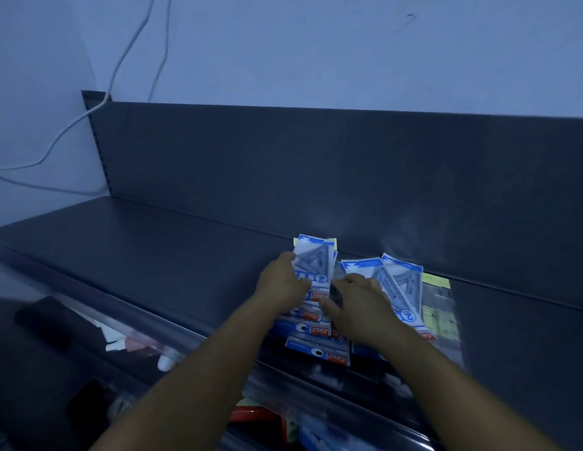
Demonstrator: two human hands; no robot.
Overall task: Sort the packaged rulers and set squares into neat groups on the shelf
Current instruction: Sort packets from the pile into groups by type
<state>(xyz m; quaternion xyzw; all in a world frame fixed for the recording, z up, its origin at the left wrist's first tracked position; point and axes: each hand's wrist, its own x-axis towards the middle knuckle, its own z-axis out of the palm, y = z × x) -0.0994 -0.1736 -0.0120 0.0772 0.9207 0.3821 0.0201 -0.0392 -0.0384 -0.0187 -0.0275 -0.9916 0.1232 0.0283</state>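
**Both hands on set-square packs, dark shelf, dim room**

Pale bluish wall behind, two thin white cables hanging down it at left. Dark grey metal shelf with a dark upright back panel; the left part of the shelf board shows only its own surface. A clear plastic price strip runs along the shelf's front edge, blurred goods visible on the level below.

Left hand grips the left stack of blue-and-white packaged set squares, fingers curled over its left edge, thumb on top. Packs fan out toward the front edge. Right hand rests on the right group of blue-and-white set-square packs, just beside the first; fingers bent, exact grip cannot tell. Clear plastic sleeve with yellow-green label lies under the right group, near the back panel. Frame is dim and motion-blurred.
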